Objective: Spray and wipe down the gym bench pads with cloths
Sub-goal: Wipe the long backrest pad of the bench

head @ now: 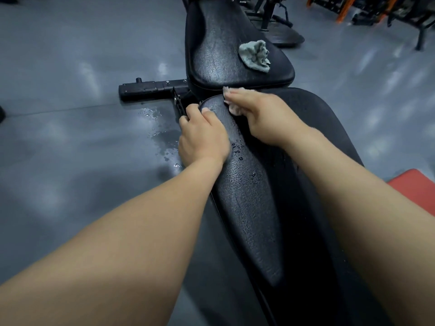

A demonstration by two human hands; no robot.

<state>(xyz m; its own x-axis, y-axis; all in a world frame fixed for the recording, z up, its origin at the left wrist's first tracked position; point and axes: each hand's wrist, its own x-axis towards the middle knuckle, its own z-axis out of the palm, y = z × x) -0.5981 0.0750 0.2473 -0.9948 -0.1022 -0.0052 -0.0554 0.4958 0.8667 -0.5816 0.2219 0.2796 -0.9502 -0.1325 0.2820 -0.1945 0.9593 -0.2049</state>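
you had no text, label, brand, number or sign that could be read anywhere in your view. the near pad (247, 208), the far pad (216, 43), the grey cloth (255, 56) and the black frame bar (146, 89) showed you only plain surfaces, and the racks (341, 8) at the back were too blurred to read.
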